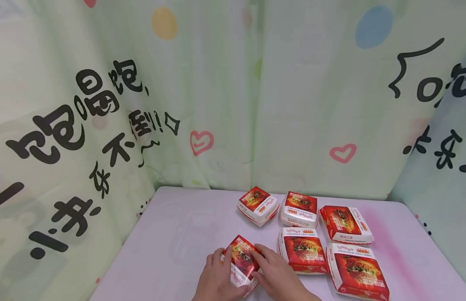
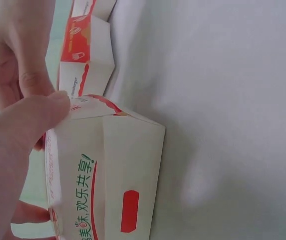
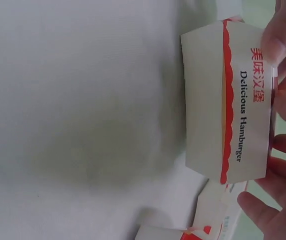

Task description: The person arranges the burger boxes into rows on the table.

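A red and white hamburger box [image 1: 242,258] with a burger picture on its lid lies turned at an angle near the table's front. My left hand [image 1: 219,276] holds it from the left, the thumb at the near end. From the right, my right hand [image 1: 277,271] grips the same box, its fingers over the lid's edge. In the left wrist view, my left thumb rests at the top corner of the box [image 2: 133,170], beside a white wall with green writing. The right wrist view shows fingers along the lid's edge of the box [image 3: 202,100], above the words "Delicious Hamburger". The lid is down.
Several similar boxes stand in two rows to the right: one at back left [image 1: 257,205], one at back middle [image 1: 299,209], one at back right [image 1: 346,224], and two in front [image 1: 303,251] [image 1: 357,269]. A printed curtain [image 1: 308,104] surrounds the pale table [image 1: 172,234].
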Demonstrator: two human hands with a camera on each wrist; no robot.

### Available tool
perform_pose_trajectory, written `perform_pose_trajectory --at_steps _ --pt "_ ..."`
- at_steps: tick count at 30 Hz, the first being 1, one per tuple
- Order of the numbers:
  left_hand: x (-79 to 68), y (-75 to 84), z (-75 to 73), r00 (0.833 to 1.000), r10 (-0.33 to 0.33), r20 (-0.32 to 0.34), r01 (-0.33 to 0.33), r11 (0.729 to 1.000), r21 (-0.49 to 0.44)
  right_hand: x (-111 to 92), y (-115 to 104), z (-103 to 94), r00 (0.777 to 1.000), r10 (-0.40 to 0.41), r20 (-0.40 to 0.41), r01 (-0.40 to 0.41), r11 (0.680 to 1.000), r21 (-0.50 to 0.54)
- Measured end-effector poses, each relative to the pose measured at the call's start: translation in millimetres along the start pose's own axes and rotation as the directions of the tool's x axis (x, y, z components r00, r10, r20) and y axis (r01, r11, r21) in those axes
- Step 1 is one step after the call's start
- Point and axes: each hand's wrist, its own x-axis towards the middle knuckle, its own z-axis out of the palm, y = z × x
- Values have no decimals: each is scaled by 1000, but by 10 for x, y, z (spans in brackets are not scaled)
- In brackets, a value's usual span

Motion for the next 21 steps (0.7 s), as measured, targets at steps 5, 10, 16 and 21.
perform_pose_trajectory --at_steps 5,10,16,21 --pt "-6 -28 -12 999 34 38 -35 999 20 -13 15 25 1000 8 18 -7 1000 -6" --pt "-16 -113 -60 983 161 87 -170 980 101 -20 12 29 996 49 69 -50 999 13" --pt "34 -155 -108 963 233 134 -251 957 142 6 -35 60 985 90 147 -97 995 40" --pt "109 -154 -148 922 347 173 -378 904 199 -11 -36 133 980 102 173 -106 994 13"
